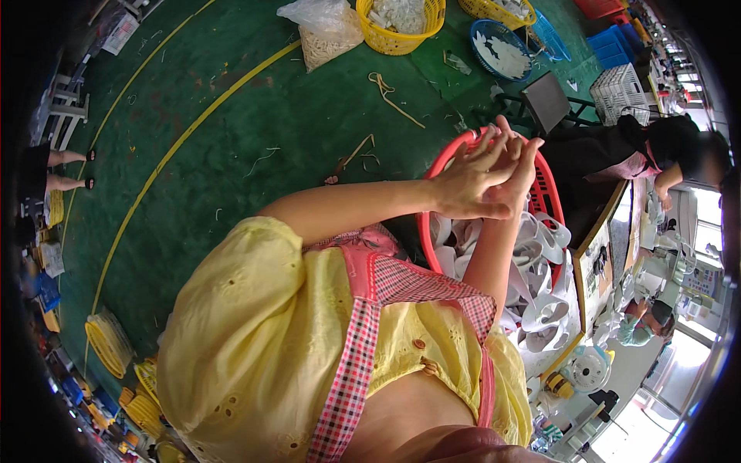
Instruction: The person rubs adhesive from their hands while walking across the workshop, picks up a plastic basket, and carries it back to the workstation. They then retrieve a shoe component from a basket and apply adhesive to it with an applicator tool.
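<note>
Both hands are together above a red plastic basket right of centre. My left hand reaches across from the left, its fingers stretched out and lying against the other hand. My right hand comes up over the basket with its fingers extended and slightly bent. Nothing shows in either hand, though the overlapping fingers hide part of the palms. Inside the basket below are many loose, curved white pieces, some looped like straps. More white pieces lie to the right of my right forearm.
A worktable stands at the right, with a person in black beyond the basket. A dark stool is behind it. Farther off are a yellow basket, a clear bag and a blue basket on the green floor.
</note>
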